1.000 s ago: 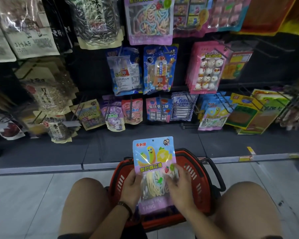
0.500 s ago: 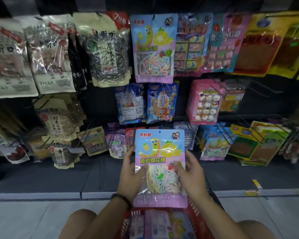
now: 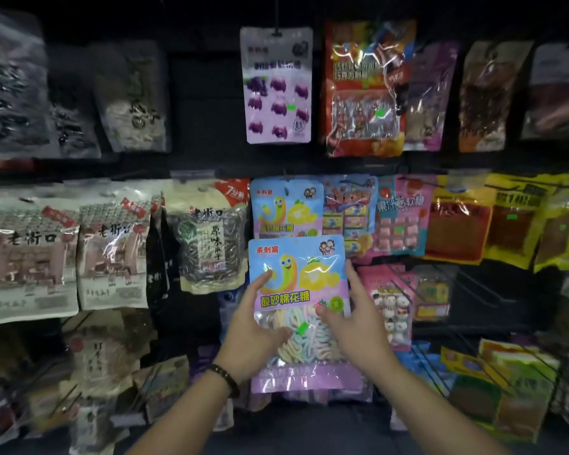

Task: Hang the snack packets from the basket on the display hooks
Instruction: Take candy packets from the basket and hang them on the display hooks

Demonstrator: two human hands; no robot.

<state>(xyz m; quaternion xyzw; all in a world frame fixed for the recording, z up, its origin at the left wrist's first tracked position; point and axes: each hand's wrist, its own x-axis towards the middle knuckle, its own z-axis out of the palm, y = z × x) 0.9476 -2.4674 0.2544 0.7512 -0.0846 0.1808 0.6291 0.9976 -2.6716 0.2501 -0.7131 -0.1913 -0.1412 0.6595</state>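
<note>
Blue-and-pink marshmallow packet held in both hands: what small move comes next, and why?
Probably lift the blue-and-pink marshmallow packet straight up. The left hand and right hand grip its sides, and its top edge overlaps the lower half of the matching hung packet behind, well below that packet's hanging top edge.

Lifted the marshmallow packet (image 3: 296,290) within 1 second from just over the basket to chest height, so it now covers the lower part of the matching hung packet (image 3: 286,208). Raised left hand (image 3: 253,333) and right hand (image 3: 358,323) with it, arms stretched forward. Lost basket and knees from view, and now looks at higher rows.
</note>
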